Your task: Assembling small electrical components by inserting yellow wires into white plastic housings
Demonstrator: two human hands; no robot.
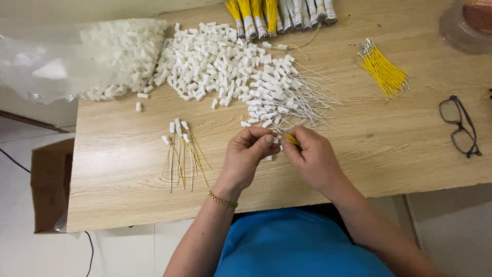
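Where the wooden table [128, 190] meets the wall at the far left, a clear plastic bag [61, 56] spills small white plastic connectors, and beside it a much larger loose heap of white connectors [205, 61] spreads out, far too many to count. Below that heap lie finished pieces [182, 151], about six white connectors each trailing thin yellow wires. Right of them, the left hand [246, 156], with a gold bracelet at the wrist, has its fingers curled shut, thumb and forefinger pinching a small white connector [275, 139]. Touching it, the right hand [312, 159] is closed too, its fingertips gripping a short yellow wire [292, 139] whose end meets that connector. Just beyond both hands sits a tangle of connectors with pale wires [287, 95]. Farther right lies one bundle of yellow wires [382, 69], and at the edge one pair of dark-framed glasses [461, 125]. Wrapped wire bundles [279, 13] line the top.
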